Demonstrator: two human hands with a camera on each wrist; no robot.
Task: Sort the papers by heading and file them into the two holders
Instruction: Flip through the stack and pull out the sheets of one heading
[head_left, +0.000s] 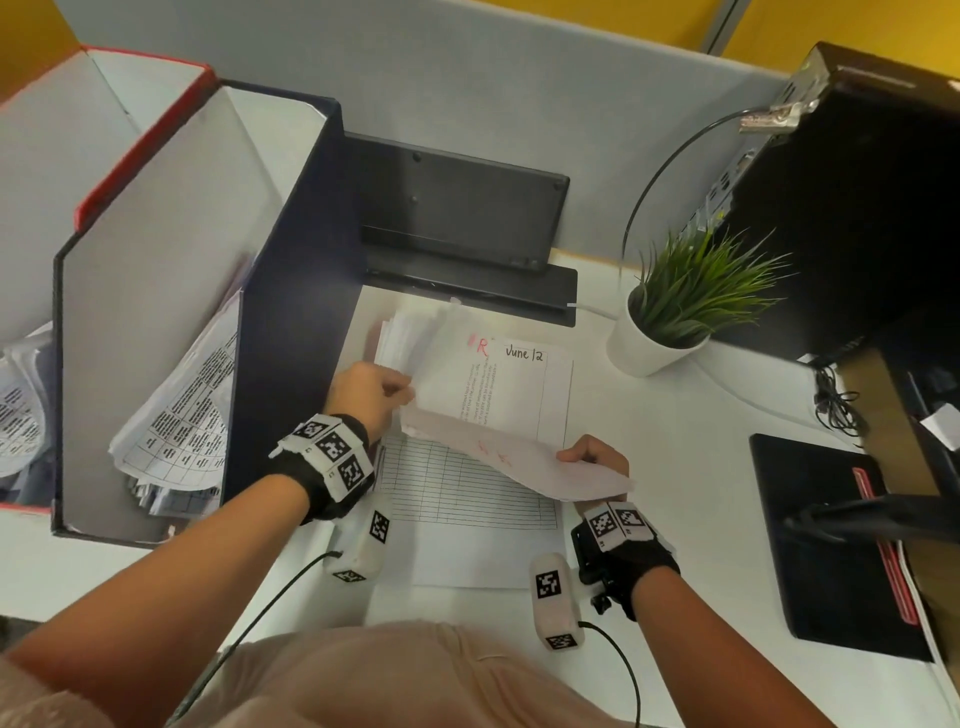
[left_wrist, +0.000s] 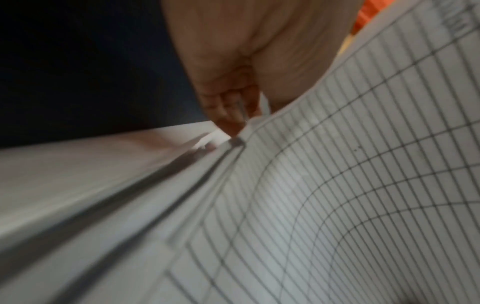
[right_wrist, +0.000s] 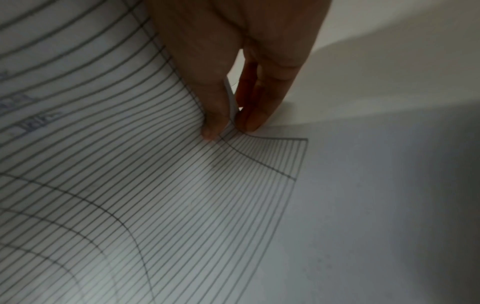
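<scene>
Lifted sheet: white paper sheet with a ruled table (head_left: 519, 462), raised and curled over the pile, printed side down.
Right hand (head_left: 597, 457): thumb and fingers pinch the sheet's right edge.
Left hand (head_left: 369, 395): fingers closed on the sheet's left edge, beside the dark holder's wall.
Pile: flat stack of white papers (head_left: 467, 499) on the white desk (head_left: 701, 467); exposed page headed "R" in red, "June 12".
Holders: dark navy cardboard file holder (head_left: 291, 291), papers inside; red-edged cardboard file holder (head_left: 140, 124) at its left, papers inside.
Nearby: green potted plant in white pot (head_left: 670, 322).

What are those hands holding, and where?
Both pinch one lifted sheet: left hand at its left edge, right hand at its right edge.
</scene>
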